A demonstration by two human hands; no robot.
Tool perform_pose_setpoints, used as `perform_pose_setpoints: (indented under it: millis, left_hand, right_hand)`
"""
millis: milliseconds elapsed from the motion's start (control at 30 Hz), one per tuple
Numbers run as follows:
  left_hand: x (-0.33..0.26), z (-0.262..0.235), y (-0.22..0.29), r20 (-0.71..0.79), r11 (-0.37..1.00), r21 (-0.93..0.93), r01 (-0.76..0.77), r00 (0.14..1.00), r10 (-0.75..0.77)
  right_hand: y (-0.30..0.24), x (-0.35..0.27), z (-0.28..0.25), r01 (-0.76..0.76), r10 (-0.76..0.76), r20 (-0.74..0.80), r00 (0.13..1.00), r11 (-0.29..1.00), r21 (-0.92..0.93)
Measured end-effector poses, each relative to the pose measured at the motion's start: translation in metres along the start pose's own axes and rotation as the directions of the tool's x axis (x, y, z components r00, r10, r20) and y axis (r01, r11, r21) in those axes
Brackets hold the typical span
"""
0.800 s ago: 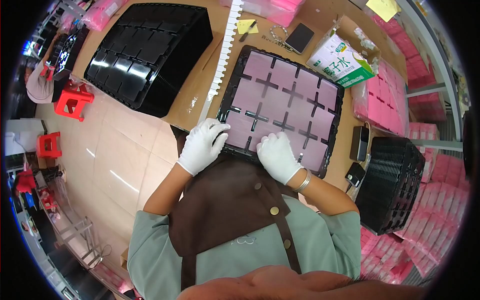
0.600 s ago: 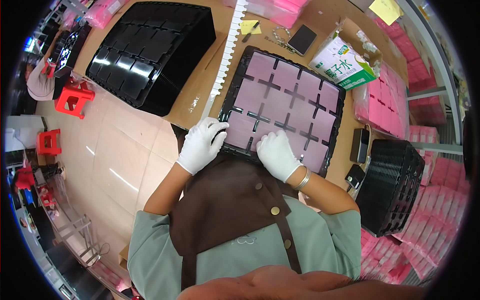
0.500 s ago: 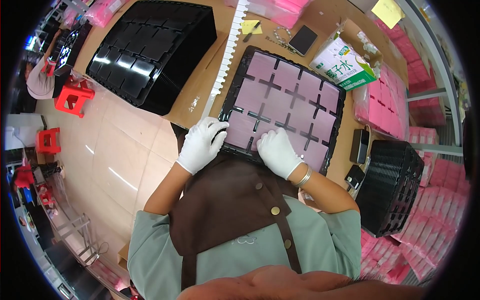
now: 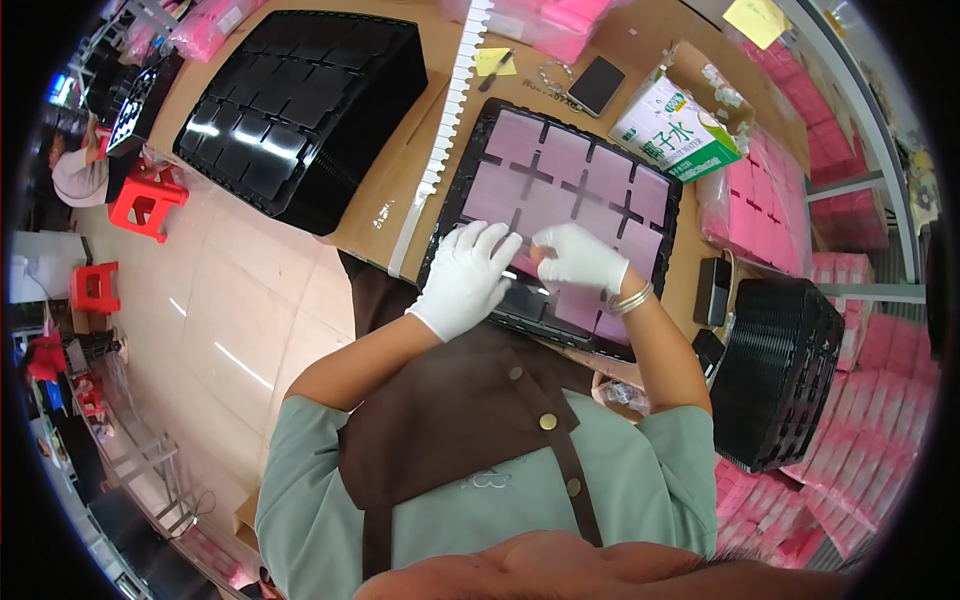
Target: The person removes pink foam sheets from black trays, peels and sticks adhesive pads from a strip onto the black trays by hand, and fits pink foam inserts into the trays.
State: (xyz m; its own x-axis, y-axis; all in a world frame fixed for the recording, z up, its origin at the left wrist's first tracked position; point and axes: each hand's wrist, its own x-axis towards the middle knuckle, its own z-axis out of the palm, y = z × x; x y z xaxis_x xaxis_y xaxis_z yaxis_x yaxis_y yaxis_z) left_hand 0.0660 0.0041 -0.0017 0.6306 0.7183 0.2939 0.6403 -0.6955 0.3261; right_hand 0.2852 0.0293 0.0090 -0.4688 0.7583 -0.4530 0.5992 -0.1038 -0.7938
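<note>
A black plastic tray (image 4: 668, 225) lies in front of me on the cardboard-covered table, its compartments mostly filled with flat pink pieces (image 4: 635, 240) that look hazy. My left hand (image 4: 462, 280), in a white glove, rests over the tray's near left part with its fingers stretched out. Close beside it, my gloved right hand (image 4: 588, 260) is closed in a pinch above the near middle of the tray. What the pinch holds is too blurred to make out. Below the two hands, a near compartment (image 4: 525, 300) shows black and shiny. My left hand covers the near left corner compartment.
A tall stack of black trays (image 4: 300, 110) stands at left, another (image 4: 780, 375) at right. Beyond the tray lie a phone (image 4: 596, 86), a pen (image 4: 495, 70) and a bracelet (image 4: 556, 76). An open carton (image 4: 680, 125) and bagged pink pieces (image 4: 757, 210) flank its right side.
My left hand has moved right and over the tray. My right hand has risen slightly away from me and right, now pinching. A near compartment that looked pink now shows black.
</note>
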Motion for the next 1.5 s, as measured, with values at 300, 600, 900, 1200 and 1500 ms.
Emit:
perform_pose_setpoints:
  millis: [300, 600, 900, 1200, 1500]
  left_hand:
    - [0.051, -0.009, -0.033, -0.060, 0.994, 0.094, -0.047, 0.997, 0.053]
    - [0.067, -0.019, -0.031, -0.017, 0.989, 0.089, -0.117, 0.993, 0.119]
    - [-0.003, -0.020, -0.046, 0.198, 0.940, 0.096, -0.327, 0.932, 0.304]
    - [-0.019, -0.011, -0.058, 0.177, 0.930, 0.144, -0.339, 0.933, 0.313]
    - [-0.018, -0.010, -0.062, 0.189, 0.908, 0.105, -0.405, 0.905, 0.382]
  right_hand:
    - [-0.002, -0.066, 0.007, 0.075, -0.324, -0.711, 0.623, 0.931, -0.358]
    - [0.046, -0.114, 0.075, -0.542, -0.216, -0.848, 0.483, 0.688, -0.484]
    - [0.068, -0.151, 0.053, -0.180, -0.547, -0.578, 0.605, 0.613, -0.769]
    - [0.079, -0.141, 0.063, -0.138, -0.533, -0.543, 0.649, 0.619, -0.773]
    - [0.083, -0.140, 0.063, -0.127, -0.492, -0.559, 0.668, 0.664, -0.737]
